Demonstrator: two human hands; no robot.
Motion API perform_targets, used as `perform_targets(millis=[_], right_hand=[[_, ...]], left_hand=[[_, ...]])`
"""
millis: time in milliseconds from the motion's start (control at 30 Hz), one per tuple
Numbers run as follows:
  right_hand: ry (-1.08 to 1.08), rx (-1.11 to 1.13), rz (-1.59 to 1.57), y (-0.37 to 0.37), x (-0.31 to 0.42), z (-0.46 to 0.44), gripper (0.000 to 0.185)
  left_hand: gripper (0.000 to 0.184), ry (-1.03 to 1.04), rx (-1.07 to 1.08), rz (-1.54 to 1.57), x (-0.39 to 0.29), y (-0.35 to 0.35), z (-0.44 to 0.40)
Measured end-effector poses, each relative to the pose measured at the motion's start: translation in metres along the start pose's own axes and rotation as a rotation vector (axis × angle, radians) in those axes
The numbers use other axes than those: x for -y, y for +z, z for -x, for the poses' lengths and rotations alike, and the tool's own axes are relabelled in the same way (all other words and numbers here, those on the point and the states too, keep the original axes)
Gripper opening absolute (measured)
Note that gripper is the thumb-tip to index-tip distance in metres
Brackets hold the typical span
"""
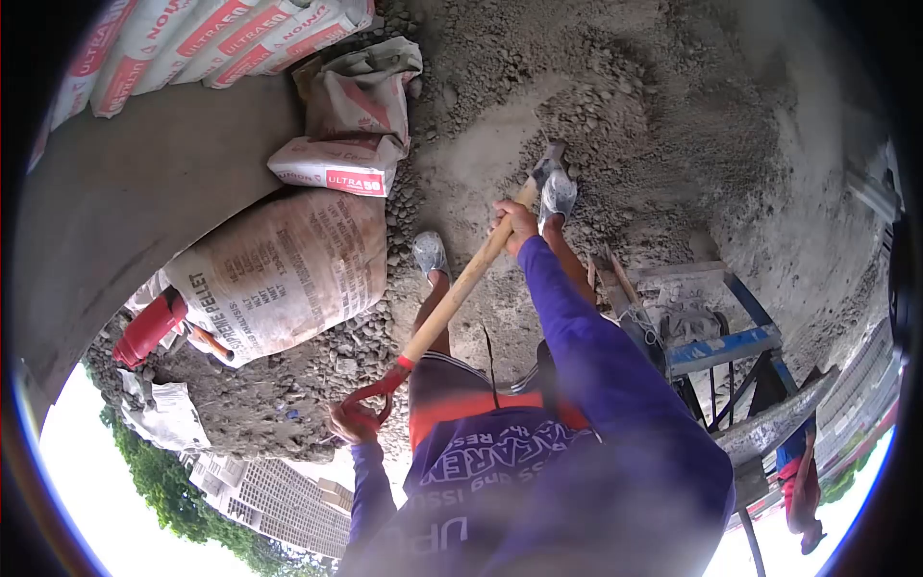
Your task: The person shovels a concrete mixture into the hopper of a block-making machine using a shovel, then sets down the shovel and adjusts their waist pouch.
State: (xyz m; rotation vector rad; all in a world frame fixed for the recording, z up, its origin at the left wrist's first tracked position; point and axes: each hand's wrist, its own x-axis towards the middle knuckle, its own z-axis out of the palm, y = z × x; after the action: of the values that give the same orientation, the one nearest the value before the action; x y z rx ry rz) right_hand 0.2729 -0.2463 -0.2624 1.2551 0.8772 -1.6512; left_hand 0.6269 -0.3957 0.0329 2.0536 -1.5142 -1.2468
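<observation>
A shovel with a wooden shaft and a red D-shaped handle slants across the view in front of my body. My left hand is closed around the red handle at its lower left end. Higher up, my right hand wraps round the wooden shaft close to the blade. The metal blade points toward the gravel and sits beside my right shoe, partly hidden. Loose grey gravel mix lies just beyond it. My left shoe stands on the ground left of the shaft.
At left lie a large pellet sack, crumpled cement bags and a red container. Stacked cement bags stand at upper left. To the right is a blue metal frame. Another person is at lower right.
</observation>
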Motion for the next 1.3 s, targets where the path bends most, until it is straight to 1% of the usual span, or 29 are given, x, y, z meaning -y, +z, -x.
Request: perform_targets(millis=[33, 67, 100, 133, 167, 233, 300, 333, 367, 400, 433, 467, 533, 600, 633, 667, 700, 800, 867, 933, 967, 1033, 1067, 1100, 1167, 1200, 1233, 1267, 1300], right_hand=[[0.004, 0.072, -0.057, -0.005, 0.021, 0.017, 0.013], [-0.052, 0.175, -0.087, -0.015, 0.051, 0.02, 0.014], [-0.149, 0.182, -0.124, -0.014, 0.085, 0.033, 0.017], [-0.236, 0.207, -0.075, -0.012, 0.123, 0.052, 0.018], [-0.304, 0.214, -0.068, -0.016, 0.154, 0.059, 0.018], [-0.425, 0.352, -0.128, -0.016, 0.191, 0.078, 0.018], [-0.492, 0.436, -0.104, 0.006, 0.167, 0.105, 0.017], [-0.523, 0.489, -0.098, 0.025, 0.147, 0.115, 0.017], [-0.579, 0.439, -0.033, 0.049, 0.11, 0.129, 0.015], [-0.524, 0.45, -0.016, 0.055, 0.079, 0.114, 0.015], [-0.399, 0.4, -0.024, 0.072, 0.038, 0.113, 0.017], [-0.303, 0.345, -0.02, 0.084, -0.009, 0.107, 0.018], [-0.13, 0.195, -0.008, 0.084, -0.118, 0.066, 0.018], [0.059, 0.061, 0.024, 0.075, -0.234, 0.031, 0.016], [0.139, -0.03, 0.094, 0.074, -0.286, 0.025, 0.014], [0.163, -0.134, 0.118, 0.072, -0.334, 0.025, 0.012], [0.283, -0.1, 0.066, 0.056, -0.381, 0.013, 0.011], [0.471, -0.166, 0.03, 0.036, -0.426, 0.011, 0.011], [0.511, -0.166, 0.03, 0.006, -0.418, -0.018, 0.012], [0.226, -0.294, 0.151, 0.011, -0.351, -0.01, 0.009], [0.264, -0.229, 0.127, -0.007, -0.319, -0.031, 0.008], [0.246, -0.132, 0.075, -0.026, -0.215, -0.045, 0.012], [0.113, -0.167, 0.108, -0.042, -0.17, -0.072, 0.013], [0.101, -0.234, 0.128, -0.039, -0.108, -0.069, 0.01], [0.0, -0.134, 0.202, -0.069, -0.023, -0.109, 0.017], [-0.078, -0.266, 0.224, -0.069, 0.011, -0.108, 0.016], [-0.083, -0.25, 0.201, -0.072, 0.026, -0.098, 0.015], [-0.106, -0.233, 0.175, -0.082, 0.042, -0.099, 0.015], [-0.123, -0.217, 0.148, -0.09, 0.054, -0.1, 0.015]], left_hand=[[0.06, 0.183, 0.103, -0.18, -0.004, 0.002, 0.006], [0.057, 0.381, 0.16, -0.223, 0.003, 0.013, 0.007], [0.054, 0.581, 0.208, -0.254, -0.021, 0.039, 0.015], [0.045, 0.752, 0.408, -0.208, -0.045, 0.066, 0.028], [0.034, 1.119, 0.584, 0.126, -0.056, 0.1, 0.027], [0.029, 1.224, 0.779, 0.165, -0.076, 0.107, 0.015], [0.03, 1.141, 0.804, 0.015, -0.086, 0.069, 0.0], [0.028, 0.89, 0.755, -0.021, -0.063, 0.042, -0.012], [0.031, 0.689, 0.722, 0.033, -0.042, 0.017, -0.031], [0.042, 0.452, 0.565, -0.021, -0.027, -0.013, -0.043], [0.053, 0.437, 0.353, -0.058, -0.027, -0.034, -0.058], [0.06, 0.139, 0.35, 0.054, -0.013, -0.069, -0.073], [0.053, -0.095, 0.231, 0.136, -0.009, -0.137, -0.085], [0.054, -0.14, 0.024, 0.079, 0.01, -0.211, -0.097], [0.055, -0.251, 0.039, 0.011, -0.023, -0.225, -0.091], [0.054, -0.265, -0.067, -0.029, -0.017, -0.261, -0.099], [0.052, -0.27, -0.087, -0.107, -0.02, -0.289, -0.101], [0.051, -0.253, -0.148, -0.219, -0.048, -0.291, -0.101], [0.053, -0.371, -0.079, -0.193, -0.039, -0.266, -0.109], [0.052, -0.448, -0.059, -0.118, -0.036, -0.209, -0.096], [0.05, -0.474, -0.037, -0.12, -0.034, -0.172, -0.081], [0.047, -0.503, 0.12, -0.042, -0.027, -0.104, -0.063], [0.046, -0.537, 0.168, 0.021, -0.025, -0.059, -0.058], [0.045, -0.565, 0.21, 0.085, -0.028, -0.018, -0.05], [0.044, -0.431, 0.245, 0.102, -0.033, 0.063, -0.032], [0.043, -0.329, 0.295, 0.045, -0.02, 0.082, -0.028], [0.043, -0.228, 0.342, -0.001, -0.009, 0.097, -0.022], [0.043, -0.347, 0.374, 0.15, -0.024, 0.114, -0.007], [0.043, -0.368, 0.389, 0.169, -0.025, 0.121, -0.002]])
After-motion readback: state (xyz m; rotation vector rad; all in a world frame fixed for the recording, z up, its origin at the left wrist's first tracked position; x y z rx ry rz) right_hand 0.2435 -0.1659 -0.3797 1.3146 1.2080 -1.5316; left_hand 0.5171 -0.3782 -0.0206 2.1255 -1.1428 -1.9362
